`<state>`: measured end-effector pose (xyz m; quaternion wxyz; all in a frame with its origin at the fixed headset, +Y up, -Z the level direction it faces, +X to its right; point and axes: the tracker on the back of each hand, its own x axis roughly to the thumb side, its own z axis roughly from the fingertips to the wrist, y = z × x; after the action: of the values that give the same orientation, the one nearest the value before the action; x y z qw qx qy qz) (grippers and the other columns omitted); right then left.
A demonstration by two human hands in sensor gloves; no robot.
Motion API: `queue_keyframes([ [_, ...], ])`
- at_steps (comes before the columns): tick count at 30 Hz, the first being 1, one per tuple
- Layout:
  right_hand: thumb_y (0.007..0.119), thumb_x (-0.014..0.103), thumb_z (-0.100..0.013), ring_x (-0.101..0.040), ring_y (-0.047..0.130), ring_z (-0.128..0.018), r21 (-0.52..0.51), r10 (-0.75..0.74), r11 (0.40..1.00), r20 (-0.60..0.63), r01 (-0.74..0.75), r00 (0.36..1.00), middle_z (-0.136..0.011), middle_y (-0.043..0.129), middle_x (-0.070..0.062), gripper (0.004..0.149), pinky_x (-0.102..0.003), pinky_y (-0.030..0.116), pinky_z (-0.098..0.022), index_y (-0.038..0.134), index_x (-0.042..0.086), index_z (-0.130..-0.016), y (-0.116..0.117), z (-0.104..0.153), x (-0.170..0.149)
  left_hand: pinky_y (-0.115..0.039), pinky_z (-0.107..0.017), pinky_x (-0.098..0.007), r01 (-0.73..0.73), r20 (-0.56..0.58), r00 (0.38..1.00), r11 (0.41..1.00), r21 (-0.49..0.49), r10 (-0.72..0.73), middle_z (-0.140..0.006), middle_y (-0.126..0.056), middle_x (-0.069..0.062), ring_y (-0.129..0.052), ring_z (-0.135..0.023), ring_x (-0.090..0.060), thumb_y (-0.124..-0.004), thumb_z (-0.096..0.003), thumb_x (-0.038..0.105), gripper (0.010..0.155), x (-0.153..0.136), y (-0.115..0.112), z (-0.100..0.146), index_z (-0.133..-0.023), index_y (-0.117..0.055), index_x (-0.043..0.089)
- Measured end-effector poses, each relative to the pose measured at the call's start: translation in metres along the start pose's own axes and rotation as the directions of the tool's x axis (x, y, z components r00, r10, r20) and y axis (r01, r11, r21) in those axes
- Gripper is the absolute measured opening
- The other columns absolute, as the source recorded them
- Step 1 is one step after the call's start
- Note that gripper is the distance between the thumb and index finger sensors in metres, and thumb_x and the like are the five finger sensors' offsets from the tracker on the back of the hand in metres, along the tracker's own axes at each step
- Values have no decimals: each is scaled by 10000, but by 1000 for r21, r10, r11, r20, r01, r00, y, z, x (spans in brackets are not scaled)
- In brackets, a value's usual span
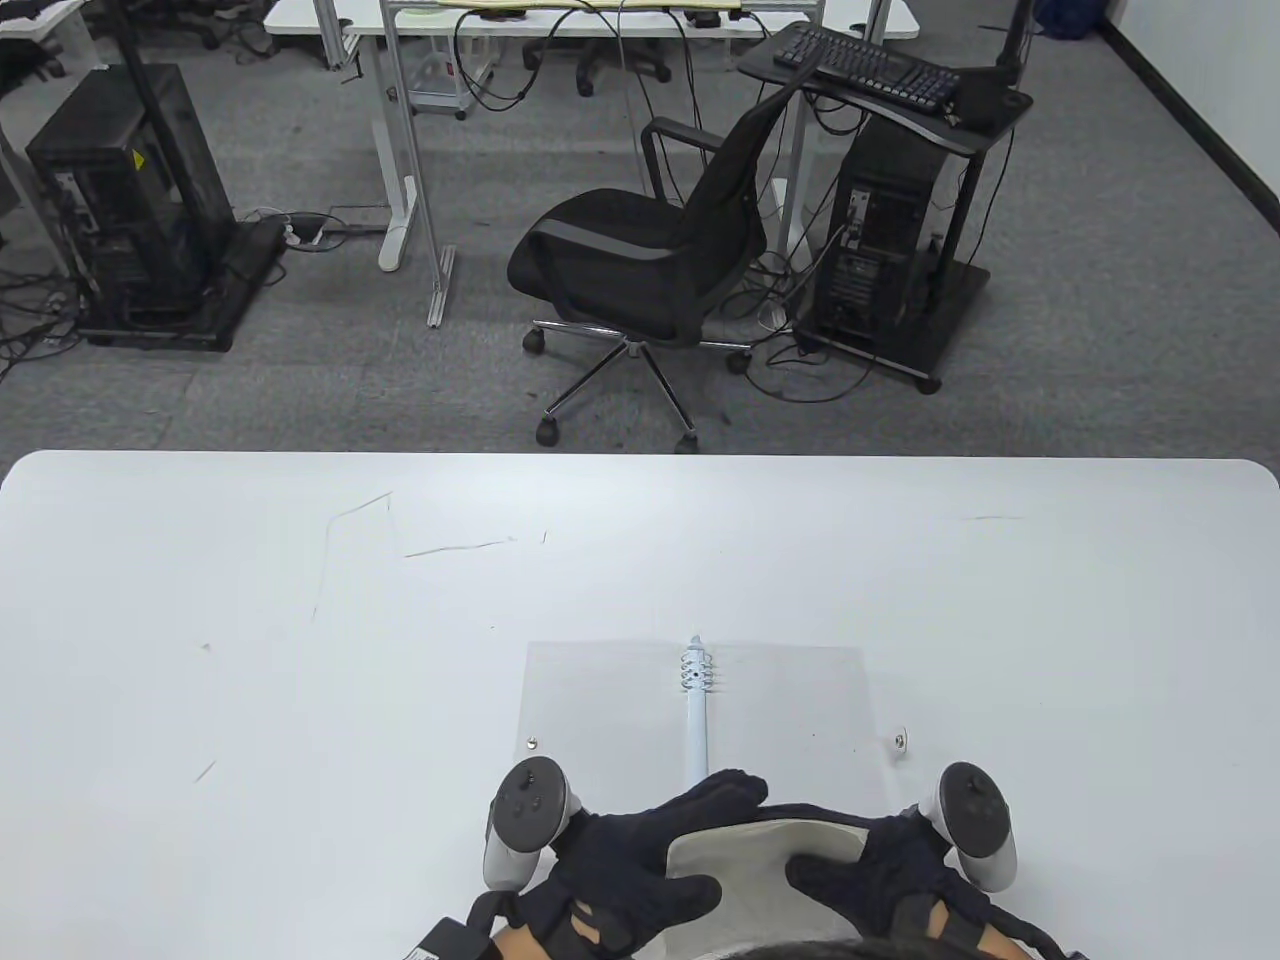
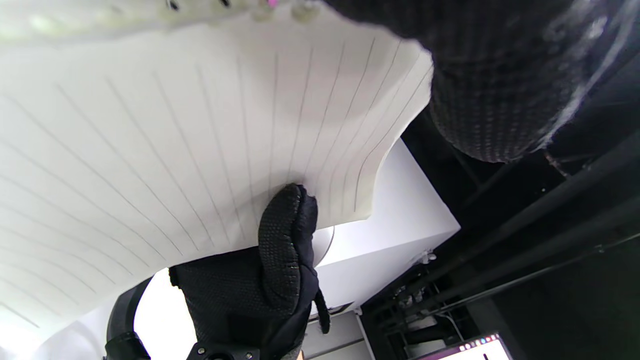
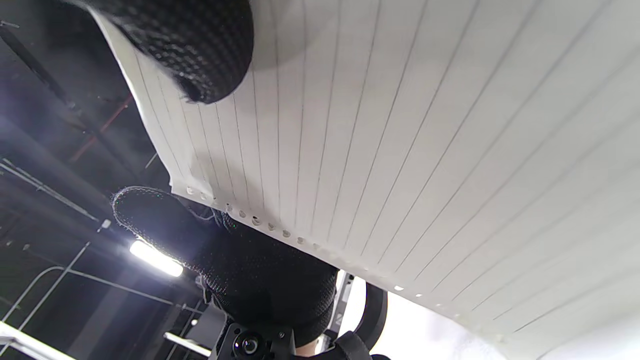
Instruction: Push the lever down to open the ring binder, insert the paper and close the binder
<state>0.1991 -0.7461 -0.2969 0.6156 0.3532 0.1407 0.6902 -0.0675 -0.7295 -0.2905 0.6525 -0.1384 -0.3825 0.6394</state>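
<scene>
A clear-covered ring binder (image 1: 600, 700) lies open flat on the white table (image 1: 300, 650), with its ring mechanism (image 1: 695, 672) and white spine (image 1: 698, 740) down the middle. Nearer to me, both gloved hands hold one lined, hole-punched paper (image 1: 760, 860), bowed upward above the binder's near edge. My left hand (image 1: 690, 825) grips its left side, fingers over the top. My right hand (image 1: 860, 850) grips the right side with the thumb on the sheet. The left wrist view shows the lined paper (image 2: 175, 150) from below. In the right wrist view the paper (image 3: 425, 150) shows its row of holes. Whether the rings stand open I cannot tell.
Small snap studs sit on the left cover (image 1: 533, 742) and the right cover (image 1: 902, 740). Beyond the table's far edge stand a black office chair (image 1: 650, 260) and computer towers on carts (image 1: 880, 260).
</scene>
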Motion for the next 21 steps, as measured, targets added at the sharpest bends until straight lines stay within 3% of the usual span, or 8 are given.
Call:
queue_keyframes([
  [5,818,340,-481,-407,682,-989,25,8,1000,30,-8,1000,-1057,805,-32,464,-643,565,-678,806,293,-942,5,-1,4,-448,-741,-715,34,34,999,998,46,-36,-1116,-754,151,-620,-1127,-351,-893,-375,590,487,10,-2,1,-853,-851,508],
  [8,851,369,-469,-411,653,-1001,23,23,999,-6,-22,1000,-1078,768,-46,531,-647,556,-679,753,265,-981,5,-1,-2,-470,-737,-706,69,2,998,995,72,-70,-1087,-796,147,-657,-1110,-340,-883,-378,590,444,3,-2,2,-814,-889,506],
  [16,846,373,-476,-406,664,-997,31,-45,999,10,45,999,-1069,777,-39,521,-641,564,-681,758,257,-975,8,-2,-2,-459,-744,-698,45,47,998,998,42,-47,-1106,-768,147,-597,-1132,-335,-834,-410,600,472,9,-9,1,-867,-843,481],
  [21,826,355,-481,-410,685,-982,0,-30,1000,-48,30,998,-1052,798,-46,502,-638,574,-673,765,250,-968,7,-2,-16,-445,-742,-704,-19,-27,999,999,26,20,-1124,-740,131,-563,-1138,-353,-818,-429,587,488,-8,-7,0,-898,-820,451],
])
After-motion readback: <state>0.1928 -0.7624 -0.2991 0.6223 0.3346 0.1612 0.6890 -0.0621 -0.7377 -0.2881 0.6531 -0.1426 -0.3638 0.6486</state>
